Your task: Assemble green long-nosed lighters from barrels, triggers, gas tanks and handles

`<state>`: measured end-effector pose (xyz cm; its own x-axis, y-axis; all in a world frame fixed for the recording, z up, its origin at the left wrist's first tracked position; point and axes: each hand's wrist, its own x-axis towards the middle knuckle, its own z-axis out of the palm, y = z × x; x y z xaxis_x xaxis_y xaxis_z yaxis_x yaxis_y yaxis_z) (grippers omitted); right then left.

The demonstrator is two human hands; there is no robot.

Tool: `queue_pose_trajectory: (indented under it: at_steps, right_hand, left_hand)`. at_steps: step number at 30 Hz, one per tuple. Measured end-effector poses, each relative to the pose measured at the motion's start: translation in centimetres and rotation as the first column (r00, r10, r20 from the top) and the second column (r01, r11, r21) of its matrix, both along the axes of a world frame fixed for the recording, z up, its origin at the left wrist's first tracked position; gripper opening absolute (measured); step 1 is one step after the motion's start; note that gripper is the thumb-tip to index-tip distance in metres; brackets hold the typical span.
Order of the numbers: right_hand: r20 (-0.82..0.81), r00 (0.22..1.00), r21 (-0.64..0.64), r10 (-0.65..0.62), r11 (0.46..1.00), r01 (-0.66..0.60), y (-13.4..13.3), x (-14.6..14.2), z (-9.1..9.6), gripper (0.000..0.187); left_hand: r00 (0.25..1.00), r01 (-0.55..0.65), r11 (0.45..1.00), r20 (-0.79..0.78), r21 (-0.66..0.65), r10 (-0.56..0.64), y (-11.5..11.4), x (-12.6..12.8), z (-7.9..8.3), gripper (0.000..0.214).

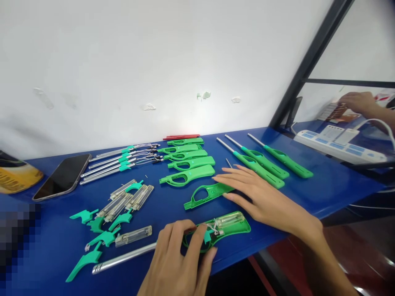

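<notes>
Left hand (177, 259), at 6 o'clock in the view: fingers curled down over the grip end of the open lighter body (230, 224), thumb alongside, pinning it to the blue table (327, 185). This body is a bright green half-shell lying flat. A clear fuel tank is seated inside it, a teal trigger and thin wires are exposed, and a metal tube (123, 259) runs out toward 8 o'clock.

Right hand (262, 197), at 4 o'clock: spread flat, fingers straight, grasping nothing. Its fingertips touch an empty green shell (203, 196) that lies just at 12 o'clock of the open body.

The open body sits right at the table's front edge, which runs from 6 toward 3 o'clock. Only a narrow strip of bare surface separates the two shells. Wider bare surface lies at 3 o'clock, beyond the right wrist.

- At 12 o'clock, a row of green shells (187, 160).
- At 1 o'clock, three finished lighters (262, 162).
- At 11 o'clock, tube assemblies (120, 162).
- At 10 o'clock, a phone (63, 176).
- At 9 o'clock, loose triggers and tanks (123, 205).
- At 2 o'clock, a black frame post (308, 61) closes off the bench; behind it are a power strip (339, 146) and another person's hand (358, 102).
</notes>
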<state>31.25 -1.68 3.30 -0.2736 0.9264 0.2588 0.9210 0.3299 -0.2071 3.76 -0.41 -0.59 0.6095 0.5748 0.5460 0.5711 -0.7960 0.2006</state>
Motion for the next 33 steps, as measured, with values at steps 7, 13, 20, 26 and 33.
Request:
queue_pose_trajectory:
  at_steps: [7,13,20,26,33]
  right_hand:
    - [-0.076,0.996,0.014,0.036,0.999,-0.035,-0.3,0.1,0.7,0.034]
    - [-0.149,0.981,0.015,0.127,0.992,-0.127,-1.8,-0.2,1.1,0.024]
    - [-0.241,0.947,0.024,0.213,0.977,-0.214,-2.2,-0.6,0.6,0.012]
    - [-0.301,0.928,0.009,0.219,0.974,-0.227,-2.3,-0.8,0.4,0.011]
    - [-0.318,0.927,-0.009,0.2,0.977,-0.214,-2.3,-0.9,0.3,0.014]
  left_hand:
    - [1.0,0.025,0.999,0.009,-0.034,-0.024,-0.1,0.0,-0.2,0.025]
    - [0.999,0.027,0.999,0.031,-0.036,-0.026,-0.3,0.1,0.0,0.026]
    - [0.996,0.08,0.996,-0.03,0.037,-0.079,0.6,-0.5,-0.2,0.033]
    - [0.988,0.118,0.992,-0.107,0.054,-0.112,0.8,-0.6,-0.1,0.036]
    - [0.99,0.09,0.996,-0.111,-0.023,-0.092,0.8,-0.5,0.1,0.034]
